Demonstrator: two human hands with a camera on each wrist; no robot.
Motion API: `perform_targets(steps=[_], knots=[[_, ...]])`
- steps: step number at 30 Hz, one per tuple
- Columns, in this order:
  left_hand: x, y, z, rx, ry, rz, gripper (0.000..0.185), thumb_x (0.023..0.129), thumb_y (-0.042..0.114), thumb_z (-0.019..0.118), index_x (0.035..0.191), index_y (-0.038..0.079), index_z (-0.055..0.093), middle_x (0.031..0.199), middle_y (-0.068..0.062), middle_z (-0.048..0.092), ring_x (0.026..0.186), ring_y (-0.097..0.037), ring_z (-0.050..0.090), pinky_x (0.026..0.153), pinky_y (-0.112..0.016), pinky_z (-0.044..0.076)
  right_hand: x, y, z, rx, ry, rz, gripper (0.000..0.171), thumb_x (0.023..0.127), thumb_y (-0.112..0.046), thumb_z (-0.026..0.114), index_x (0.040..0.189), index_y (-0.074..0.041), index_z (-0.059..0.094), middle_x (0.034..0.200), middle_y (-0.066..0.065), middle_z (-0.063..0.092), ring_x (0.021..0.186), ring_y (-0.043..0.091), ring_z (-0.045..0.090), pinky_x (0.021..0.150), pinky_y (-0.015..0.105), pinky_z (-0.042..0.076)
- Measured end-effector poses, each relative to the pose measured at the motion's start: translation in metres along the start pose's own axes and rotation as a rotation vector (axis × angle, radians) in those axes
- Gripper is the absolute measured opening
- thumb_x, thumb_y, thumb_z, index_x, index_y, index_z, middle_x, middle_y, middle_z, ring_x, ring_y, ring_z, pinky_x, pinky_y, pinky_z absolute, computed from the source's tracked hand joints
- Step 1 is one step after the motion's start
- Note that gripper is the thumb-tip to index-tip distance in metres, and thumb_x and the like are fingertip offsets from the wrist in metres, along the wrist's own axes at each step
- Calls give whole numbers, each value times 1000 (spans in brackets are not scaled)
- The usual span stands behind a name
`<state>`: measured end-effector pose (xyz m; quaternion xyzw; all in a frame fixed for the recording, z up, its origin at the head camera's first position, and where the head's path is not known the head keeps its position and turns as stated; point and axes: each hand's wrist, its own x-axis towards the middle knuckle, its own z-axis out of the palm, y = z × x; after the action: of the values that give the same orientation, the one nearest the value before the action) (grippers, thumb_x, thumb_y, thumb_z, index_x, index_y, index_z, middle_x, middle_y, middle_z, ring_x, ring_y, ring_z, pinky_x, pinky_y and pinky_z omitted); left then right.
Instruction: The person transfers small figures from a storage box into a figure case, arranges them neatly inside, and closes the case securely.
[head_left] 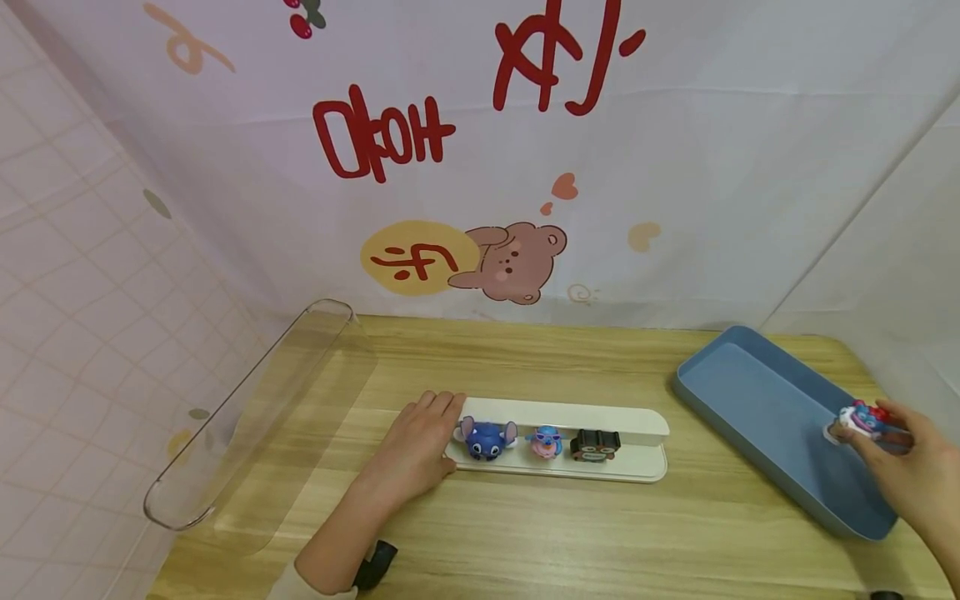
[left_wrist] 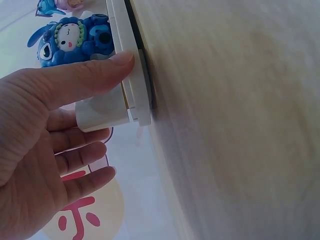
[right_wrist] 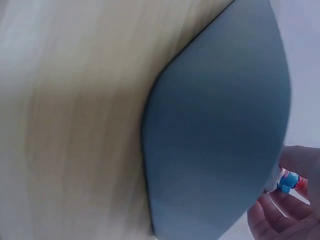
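My left hand [head_left: 423, 442] grips the left end of a white display stand [head_left: 555, 471], thumb on its front edge and fingers behind it. On the stand, from left to right, are a dark blue big-eared figurine [head_left: 485, 440], a smaller blue-and-pink figurine [head_left: 547, 442] and a dark brown figurine [head_left: 596, 446]. The left wrist view shows the big-eared figurine [left_wrist: 75, 40] just beyond my thumb. My right hand [head_left: 918, 462] holds a small blue, white and red figurine [head_left: 862, 419] above the blue tray [head_left: 780, 417]. In the right wrist view, the tray wall partly hides that hand.
A clear plastic cover [head_left: 262, 433] lies at the left of the wooden table [head_left: 570, 533]. A white printed cloth [head_left: 675, 167] hangs behind the table, with more cloth at both sides. The blue tray sits at an angle on the right.
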<state>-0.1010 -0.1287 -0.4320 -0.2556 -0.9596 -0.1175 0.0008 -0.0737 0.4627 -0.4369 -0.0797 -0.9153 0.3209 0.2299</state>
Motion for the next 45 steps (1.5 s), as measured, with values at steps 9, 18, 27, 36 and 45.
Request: perform_targets(steps=[9,18,27,36,45], knots=[[1,-1,1,0,8,0,94,72,16,98,150,-2,50,140,-15,59,124,-30,53,102,-49,48,-3,-19,4,62,65,-17,57,88,9,78,137,22,51,94,-46,43,78,-30,46,61,-1,41],[1,0,1,-1,0,2,94,72,16,98,151,-2,49,141,-15,58,125,-30,53,103,-50,48,-5,-46,6,58,72,-117,55,83,21,75,134,21,55,103,-45,46,87,-29,47,70,-3,42],[1,-1,0,13,-9,-5,94,73,17,98,151,-2,49,141,-15,59,125,-30,53,103,-49,48,-6,-70,6,109,75,-252,59,71,30,76,126,14,65,110,-40,56,91,-26,53,74,-1,44],[1,-1,0,19,-5,5,93,73,17,97,151,-2,49,141,-15,59,125,-30,53,102,-48,49,-12,-91,6,125,54,-328,59,71,25,81,126,13,66,112,-37,59,92,-24,56,78,-1,44],[2,-1,0,15,-8,1,93,73,18,98,151,-2,49,141,-15,59,125,-30,54,101,-48,49,-19,-102,11,89,37,-344,66,68,19,87,130,10,66,112,-42,57,91,-28,55,75,-1,43]])
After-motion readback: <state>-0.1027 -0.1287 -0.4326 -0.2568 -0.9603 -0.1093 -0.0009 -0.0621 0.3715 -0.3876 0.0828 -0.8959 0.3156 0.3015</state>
